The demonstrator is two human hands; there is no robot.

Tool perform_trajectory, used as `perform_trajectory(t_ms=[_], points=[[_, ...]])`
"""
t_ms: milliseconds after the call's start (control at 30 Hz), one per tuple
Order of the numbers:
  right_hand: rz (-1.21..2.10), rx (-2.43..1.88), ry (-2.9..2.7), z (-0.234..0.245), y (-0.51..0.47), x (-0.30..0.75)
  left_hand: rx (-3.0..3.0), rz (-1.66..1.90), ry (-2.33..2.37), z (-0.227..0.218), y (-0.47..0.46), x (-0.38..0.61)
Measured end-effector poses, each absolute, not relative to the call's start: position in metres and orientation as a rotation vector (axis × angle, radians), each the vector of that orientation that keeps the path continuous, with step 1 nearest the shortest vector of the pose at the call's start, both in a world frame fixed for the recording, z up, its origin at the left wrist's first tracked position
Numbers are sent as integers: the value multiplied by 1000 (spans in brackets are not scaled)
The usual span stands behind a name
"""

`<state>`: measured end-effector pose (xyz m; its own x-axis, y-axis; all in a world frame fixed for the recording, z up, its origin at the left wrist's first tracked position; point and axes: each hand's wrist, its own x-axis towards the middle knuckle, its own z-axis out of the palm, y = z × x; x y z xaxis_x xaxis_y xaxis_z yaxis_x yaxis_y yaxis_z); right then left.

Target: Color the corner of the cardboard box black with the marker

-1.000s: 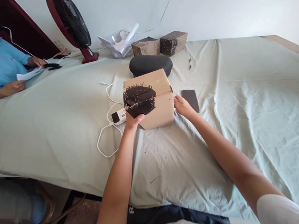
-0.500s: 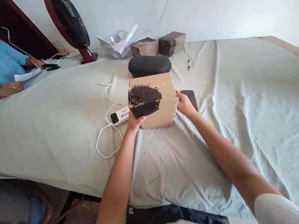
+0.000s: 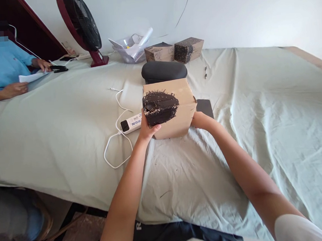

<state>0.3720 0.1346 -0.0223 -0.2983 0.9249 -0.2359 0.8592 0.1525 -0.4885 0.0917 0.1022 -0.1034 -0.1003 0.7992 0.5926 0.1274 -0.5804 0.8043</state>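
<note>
Left hand [image 3: 148,131] and right hand [image 3: 202,120] at the 2 sides of 1 cardboard box [image 3: 184,122].
Nearest, the left hand is wrapped round the box's lower left edge, its thumb on the front and its other fingers hidden; the right hand meets the right side, fingers out of sight, so I can't tell how far they are closed. The box is over the green cloth [image 3: 68,141], just before a black case [image 3: 164,72]; whether it rests there is unclear. It is probably light and fairly stiff, with little slip; the ragged corner by the black patch [image 3: 164,109] may give, so flat palms low on both sides should hold best. Farther back stand 2 smaller boxes [image 3: 190,48].
</note>
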Motion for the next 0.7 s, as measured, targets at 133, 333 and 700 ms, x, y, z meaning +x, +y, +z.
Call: perform_trajectory(t_ms=[133,333,700], points=[[1281,-1815,-2125,3,135,389,1671,1747,983,-94,99,96],[1417,-1603,-1891,31,132,417,1680,1775,994,-88,97,98],[1449,-742,-1281,76,112,416,1876,1838,993,-88,99,102]])
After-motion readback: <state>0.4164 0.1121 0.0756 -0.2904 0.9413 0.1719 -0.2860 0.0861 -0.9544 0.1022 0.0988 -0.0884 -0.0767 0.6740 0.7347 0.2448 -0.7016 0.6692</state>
